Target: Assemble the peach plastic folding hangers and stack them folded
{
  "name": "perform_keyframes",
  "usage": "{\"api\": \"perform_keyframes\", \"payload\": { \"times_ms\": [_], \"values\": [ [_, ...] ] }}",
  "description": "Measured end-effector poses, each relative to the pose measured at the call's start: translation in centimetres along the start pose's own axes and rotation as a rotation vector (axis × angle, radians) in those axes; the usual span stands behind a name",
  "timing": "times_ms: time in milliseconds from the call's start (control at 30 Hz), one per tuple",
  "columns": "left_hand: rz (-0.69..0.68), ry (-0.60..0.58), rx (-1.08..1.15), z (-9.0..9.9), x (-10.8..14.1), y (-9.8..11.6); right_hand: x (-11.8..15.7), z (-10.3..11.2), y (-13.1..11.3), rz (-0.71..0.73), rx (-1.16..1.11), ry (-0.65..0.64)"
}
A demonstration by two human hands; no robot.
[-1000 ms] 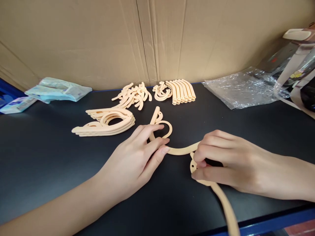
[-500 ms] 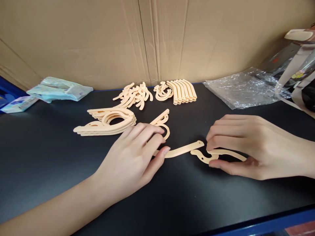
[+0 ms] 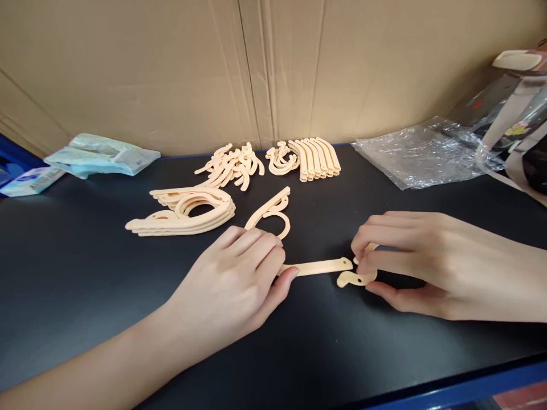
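My left hand (image 3: 245,279) is closed around a cream plastic folding hanger. Its ring and one upper arm (image 3: 273,205) stick out above my fingers, and a straight arm with a holed end (image 3: 320,266) points right past my thumb. A small curved cream piece with a hole (image 3: 351,278) lies by that end. My right hand (image 3: 405,265) has thumb and fingers bent around this piece, hiding most of it. Another cream bit shows between the right fingers; whether it is the same part, I cannot tell.
To the left sits a stack of folding hangers (image 3: 183,219). Behind lie a heap of curved strips (image 3: 233,165), several hooks (image 3: 282,159) and a row of arms (image 3: 316,159). Tissue packs (image 3: 100,156), a clear plastic bag (image 3: 423,154) and a strapped bottle (image 3: 519,97) stand around the black table.
My right hand has shifted slightly left and down, and its curved piece has turned. The hanger's straight arm has dropped to nearly level. My left hand has moved slightly down.
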State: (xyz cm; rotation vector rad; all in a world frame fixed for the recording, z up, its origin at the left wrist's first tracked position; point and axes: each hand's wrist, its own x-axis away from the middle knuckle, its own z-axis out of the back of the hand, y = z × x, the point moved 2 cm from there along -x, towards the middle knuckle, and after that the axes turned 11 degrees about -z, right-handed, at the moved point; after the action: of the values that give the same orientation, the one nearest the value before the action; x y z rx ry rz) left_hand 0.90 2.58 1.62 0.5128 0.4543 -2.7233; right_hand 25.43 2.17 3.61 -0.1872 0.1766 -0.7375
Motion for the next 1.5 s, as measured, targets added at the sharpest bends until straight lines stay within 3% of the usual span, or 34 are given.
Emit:
{"api": "perform_keyframes", "payload": {
  "times_ms": [200,300,467,700,833,967,1333,1500],
  "values": [
    [0.025,0.001,-0.009,0.0,-0.3,0.2,0.0,0.5,0.2,-0.118,-0.222,-0.037],
    [0.041,0.029,0.100,-0.1,-0.8,1.6,-0.1,0.6,0.4,-0.182,-0.278,-0.025],
    [0.064,-0.052,0.176,-1.2,-2.3,3.5,-0.3,0.2,0.9,-0.252,-0.302,-0.060],
    [0.092,-0.016,0.297,-2.1,-3.6,2.4,-0.3,0.1,1.4,-0.162,-0.240,0.000],
    [0.153,0.068,0.442,-1.9,-3.2,2.1,-0.2,-0.1,1.3,-0.126,-0.220,-0.040],
    [0.202,0.032,0.558,-2.3,-2.8,2.2,-0.2,-0.5,1.2,-0.119,-0.220,-0.086],
    [0.196,0.028,0.529,-2.4,-2.7,2.2,-0.2,-0.7,1.2,-0.119,-0.263,-0.122],
    [0.245,0.017,0.508,-2.5,-2.6,1.9,0.0,-1.1,1.1,-0.090,-0.171,-0.095]
  ]
}}
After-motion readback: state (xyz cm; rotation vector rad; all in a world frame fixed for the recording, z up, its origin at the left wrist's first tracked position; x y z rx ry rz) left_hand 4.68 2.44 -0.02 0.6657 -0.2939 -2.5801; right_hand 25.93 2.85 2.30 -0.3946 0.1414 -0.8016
